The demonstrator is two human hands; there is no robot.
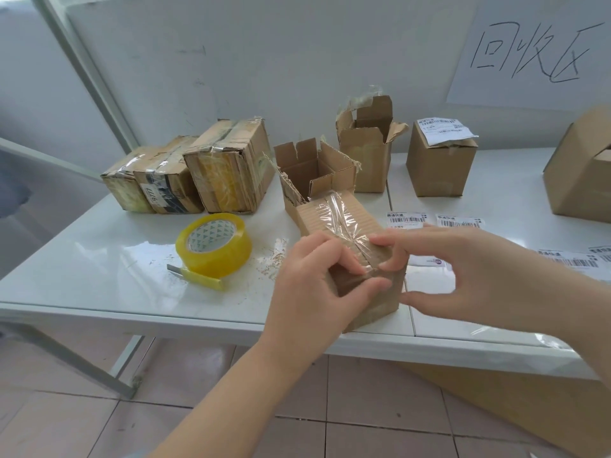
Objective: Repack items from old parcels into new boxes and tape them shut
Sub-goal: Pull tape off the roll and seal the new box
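A small brown cardboard box (334,216) sits at the near edge of the white table (109,259), closed, with a strip of clear tape (340,219) running along its top seam. My left hand (314,282) grips the box's near top corner, thumb pressing the tape end at the edge. My right hand (446,269) is at the box's right side, forefinger and thumb curled onto the top edge by the tape. A yellow tape roll (215,247) lies to the left with a loose end and a small cutter (177,271) beside it.
Three worn taped parcels (198,173) stand at the back left. Two torn open boxes (317,173) (367,150) and a labelled box (441,160) stand behind. A larger box (585,173) is far right. Shipping labels (459,221) lie on the table's right.
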